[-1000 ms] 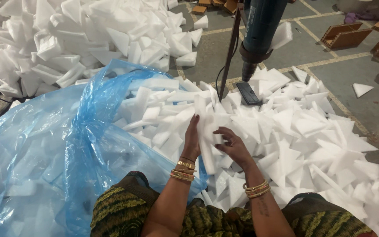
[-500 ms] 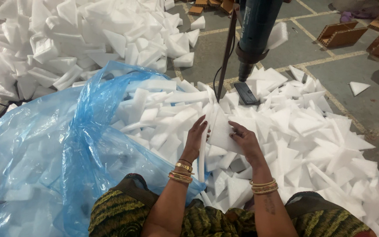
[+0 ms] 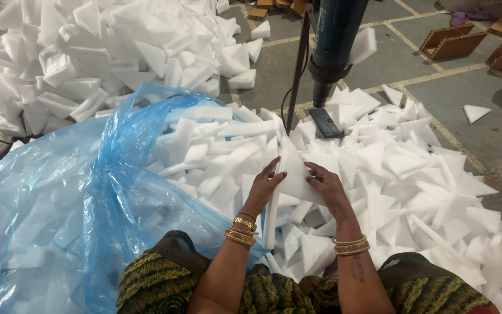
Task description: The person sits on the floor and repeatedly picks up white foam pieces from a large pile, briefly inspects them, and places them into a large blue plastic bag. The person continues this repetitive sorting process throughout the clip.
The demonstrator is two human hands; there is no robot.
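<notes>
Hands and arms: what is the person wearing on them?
No sleeves show; both forearms are bare. The left hand has gold bangles at the wrist and dark-painted nails. The right hand has gold bangles too, one with red in it, and a small dark mark on the forearm.

A flat white foam sheet [image 3: 293, 174] sits between the left hand [image 3: 265, 187] and right hand [image 3: 327, 186], above the heap of white foam offcuts [image 3: 402, 174] on the grey tiled floor [image 3: 466, 75]. Left lies a crumpled blue plastic bag [image 3: 71, 203] (foam inside). Behind stands a dark blue machine column [image 3: 333, 40]; far left, another pile of white foam blocks [image 3: 88, 52].
</notes>
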